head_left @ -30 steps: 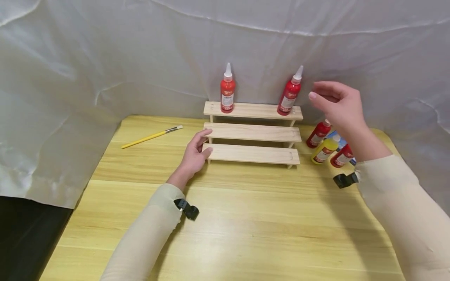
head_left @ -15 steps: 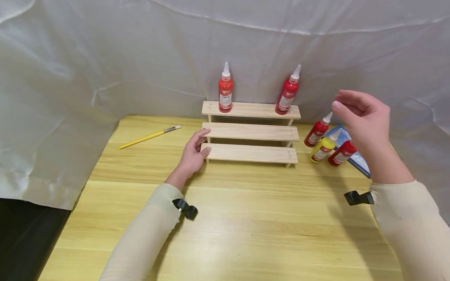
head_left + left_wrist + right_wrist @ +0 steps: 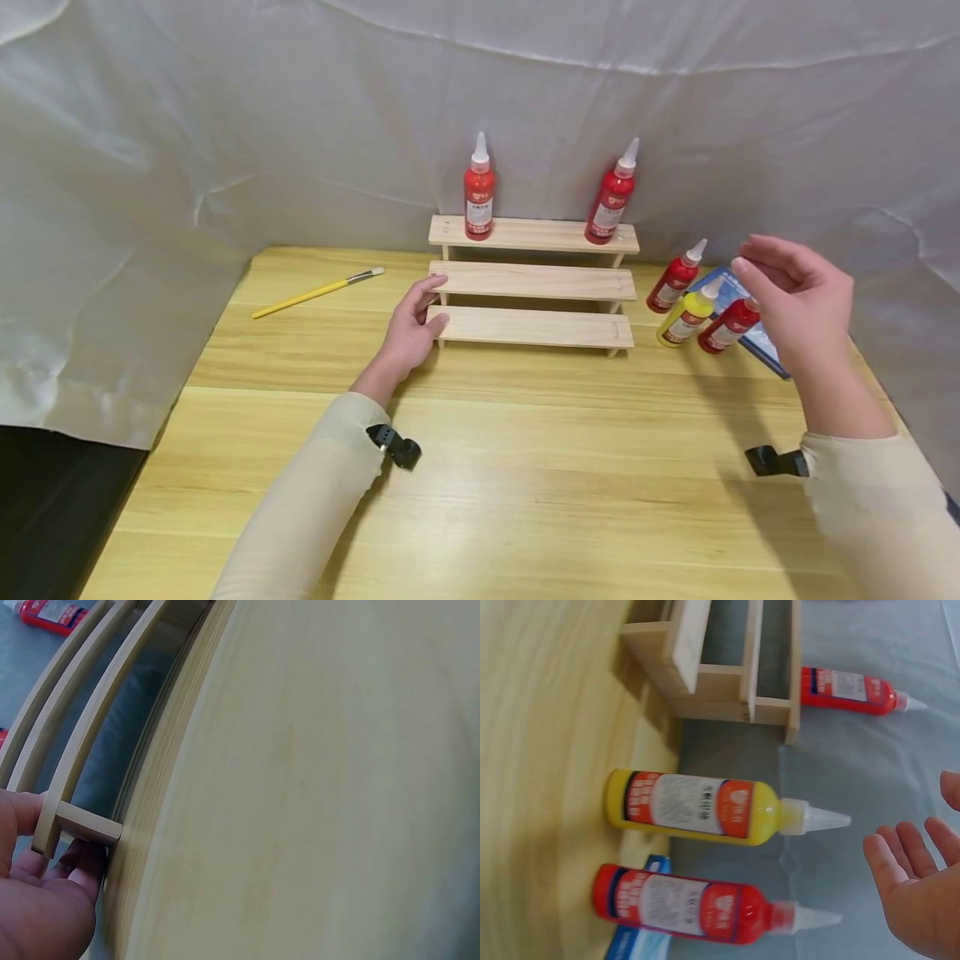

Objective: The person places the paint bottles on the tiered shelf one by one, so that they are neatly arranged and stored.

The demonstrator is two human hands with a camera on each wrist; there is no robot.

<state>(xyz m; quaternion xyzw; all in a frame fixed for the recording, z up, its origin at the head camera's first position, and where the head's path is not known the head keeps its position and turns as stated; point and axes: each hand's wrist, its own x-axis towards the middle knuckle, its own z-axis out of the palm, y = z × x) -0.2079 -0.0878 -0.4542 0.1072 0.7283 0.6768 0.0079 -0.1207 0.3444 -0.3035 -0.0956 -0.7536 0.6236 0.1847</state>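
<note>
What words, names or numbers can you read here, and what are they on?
None can be read for certain.
Yellow plastic squeeze bottle: writing, too blurred.
Four red plastic squeeze bottles: writing, too small or blurred.
Flat blue-and-white packet: printing, too small.
Pale wooden three-step shelf: tiny marks, maybe not writing.

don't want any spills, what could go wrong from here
Two risks. The right hand hangs near the yellow squeeze bottle and its two red neighbours, which stand close together, so reaching in might knock one over. The left hand grips the left end of the three-tier wooden stand, so a jolt there could topple the red squeeze bottles on its top tier.
</note>
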